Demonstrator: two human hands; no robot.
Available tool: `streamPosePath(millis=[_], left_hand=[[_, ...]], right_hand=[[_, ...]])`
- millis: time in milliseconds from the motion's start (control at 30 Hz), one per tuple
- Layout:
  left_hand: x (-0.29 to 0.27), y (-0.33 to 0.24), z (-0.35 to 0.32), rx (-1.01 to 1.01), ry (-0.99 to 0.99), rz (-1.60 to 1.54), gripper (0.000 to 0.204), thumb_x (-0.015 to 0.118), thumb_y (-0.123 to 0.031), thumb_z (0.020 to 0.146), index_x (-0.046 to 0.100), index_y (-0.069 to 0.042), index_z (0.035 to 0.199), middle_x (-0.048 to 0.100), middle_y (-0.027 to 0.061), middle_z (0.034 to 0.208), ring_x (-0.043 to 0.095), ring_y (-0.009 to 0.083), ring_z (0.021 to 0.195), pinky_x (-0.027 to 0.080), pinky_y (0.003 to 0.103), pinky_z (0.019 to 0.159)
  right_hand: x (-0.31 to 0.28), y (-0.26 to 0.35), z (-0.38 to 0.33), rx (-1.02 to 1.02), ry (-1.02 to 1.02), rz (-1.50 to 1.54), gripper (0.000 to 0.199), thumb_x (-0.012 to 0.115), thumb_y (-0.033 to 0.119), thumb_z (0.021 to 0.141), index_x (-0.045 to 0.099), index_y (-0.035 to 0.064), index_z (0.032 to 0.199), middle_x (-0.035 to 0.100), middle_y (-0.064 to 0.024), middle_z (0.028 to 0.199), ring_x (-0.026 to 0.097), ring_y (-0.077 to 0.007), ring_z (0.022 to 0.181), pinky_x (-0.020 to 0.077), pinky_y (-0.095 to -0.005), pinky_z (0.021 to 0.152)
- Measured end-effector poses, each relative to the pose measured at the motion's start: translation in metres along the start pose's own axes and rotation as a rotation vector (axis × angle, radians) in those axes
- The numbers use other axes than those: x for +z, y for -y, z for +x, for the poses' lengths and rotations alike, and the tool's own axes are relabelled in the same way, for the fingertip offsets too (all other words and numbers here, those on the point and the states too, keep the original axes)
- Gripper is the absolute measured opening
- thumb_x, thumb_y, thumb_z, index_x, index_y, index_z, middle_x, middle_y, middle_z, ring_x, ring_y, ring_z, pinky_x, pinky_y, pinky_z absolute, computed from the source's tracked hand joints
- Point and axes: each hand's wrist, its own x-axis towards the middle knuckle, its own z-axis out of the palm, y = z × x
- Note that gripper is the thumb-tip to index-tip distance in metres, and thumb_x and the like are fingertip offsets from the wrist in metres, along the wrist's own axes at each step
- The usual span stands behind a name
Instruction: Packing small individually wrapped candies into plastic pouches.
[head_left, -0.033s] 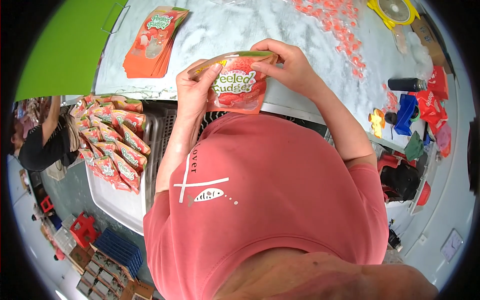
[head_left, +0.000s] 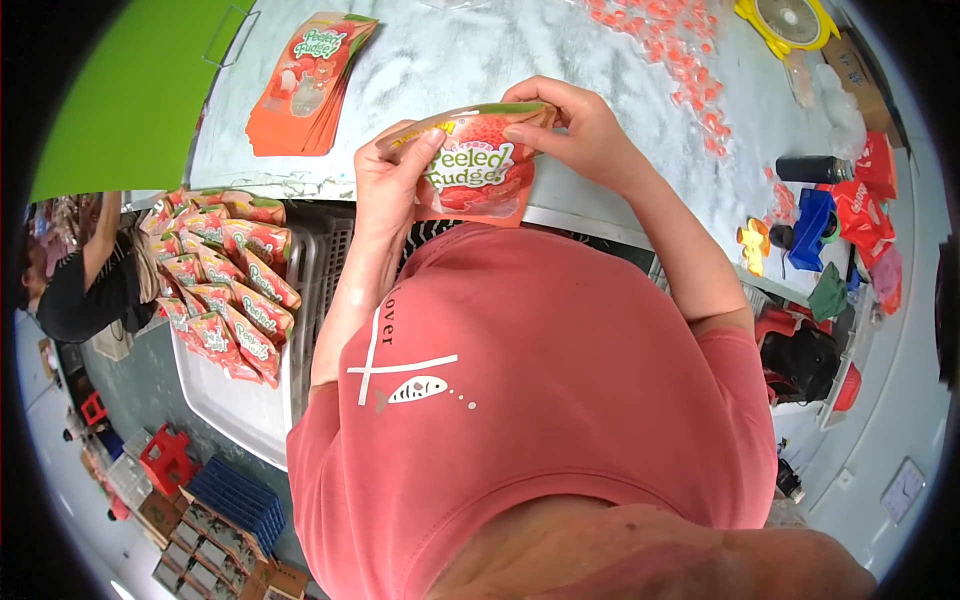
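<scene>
A red stand-up candy pouch (head_left: 478,182) with a green top edge hangs upright in front of my chest, at the near edge of the table. My left hand (head_left: 392,172) pinches its upper left corner, thumb on the printed front. At the upper right corner my right hand (head_left: 580,132) grips the pouch's top edge between thumb and fingers. Whether its mouth is sealed I cannot tell. Farther left on the table lies a fanned stack of flat pouches (head_left: 305,95) of the same print. Several filled pouches (head_left: 250,305) stand in rows in a white tray (head_left: 235,412) to my left.
Small wrapped red candies (head_left: 690,85) are strewn across the table's far right. Beyond them stands a yellow scale (head_left: 790,22). A black bottle (head_left: 812,169) and a blue tape dispenser (head_left: 810,230) sit at the right edge. Another person (head_left: 85,290) is at the far left.
</scene>
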Motion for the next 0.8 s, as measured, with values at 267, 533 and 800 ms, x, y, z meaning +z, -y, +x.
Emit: streamPosePath(millis=[267, 533, 800], left_hand=[[0.008, 0.004, -0.002, 0.098, 0.165, 0.153, 0.009, 0.070, -0.006, 0.091, 0.071, 0.002, 0.094, 0.066, 0.0012, 0.083, 0.055, 0.0048, 0.068, 0.044, 0.021, 0.061], [0.008, -0.005, -0.005, -0.078, 0.208, 0.176, 0.014, 0.069, -0.009, 0.091, 0.070, 0.000, 0.102, 0.065, 0.0006, 0.086, 0.056, 0.0042, 0.073, 0.045, 0.021, 0.064], [-0.030, 0.036, 0.005, 0.190, 0.281, 0.447, 0.022, 0.071, -0.010, 0.089, 0.071, -0.001, 0.109, 0.068, 0.0072, 0.101, 0.059, 0.0131, 0.093, 0.047, 0.028, 0.083]], right_hand=[[0.003, 0.004, 0.013, -0.161, 0.072, -0.502, 0.022, 0.075, 0.024, 0.084, 0.068, 0.0047, 0.091, 0.065, -0.0042, 0.076, 0.063, -0.0148, 0.066, 0.0481, -0.0283, 0.060], [0.000, -0.005, 0.009, -0.228, 0.138, -0.495, 0.034, 0.076, 0.029, 0.083, 0.060, 0.0027, 0.068, 0.044, -0.0060, 0.053, 0.040, -0.0159, 0.048, 0.0350, -0.0316, 0.047], [-0.021, -0.001, 0.007, -0.068, -0.049, -0.318, 0.032, 0.075, 0.024, 0.086, 0.062, 0.0000, 0.070, 0.050, -0.0029, 0.055, 0.044, -0.0058, 0.052, 0.0371, -0.0264, 0.046]])
